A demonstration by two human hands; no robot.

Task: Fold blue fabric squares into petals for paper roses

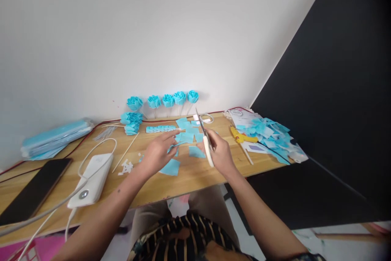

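My right hand (pixel 220 153) is closed round the white handles of a pair of scissors (pixel 205 137), whose blades point up and away from me. My left hand (pixel 159 152) pinches a small light blue paper piece (pixel 177 145) over the wooden table (pixel 195 175). Between and beneath the hands lie several cut blue paper squares (pixel 171 167). A folded blue paper strip (pixel 160 129) lies just beyond my left hand.
Several blue paper roses (pixel 166 100) on sticks stand along the wall. A heap of blue paper scraps (pixel 269 134) and a yellow glue gun (pixel 241 135) lie at right. A white power bank (pixel 91 179) with cable, a dark phone (pixel 35 189) and a blue packet (pixel 55 137) lie at left.
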